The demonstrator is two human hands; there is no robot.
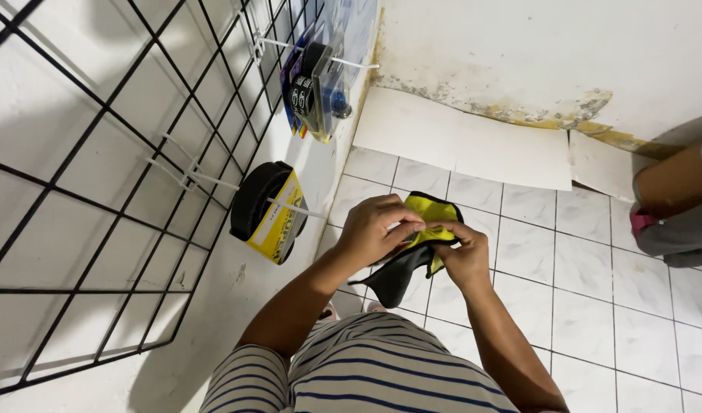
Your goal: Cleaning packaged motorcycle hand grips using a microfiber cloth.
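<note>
Cloth (423, 233), yellow and black, pinched at its upper yellow edge between left hand (374, 229) and right hand (462, 256), both closed on it above the tiled floor (595, 306), its black end hanging down toward the body, wire rack (98, 191) at left.

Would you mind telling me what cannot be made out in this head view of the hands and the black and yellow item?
- Black and yellow item: its middle is covered by the left hand and right hand, so its kind is unclear.
- Hanging packages on the wire grid: seen edge-on, contents unclear.
- Person at the right edge: cut off by the frame.
- Both grips: fingertips overlap, so contact is unclear.
</note>
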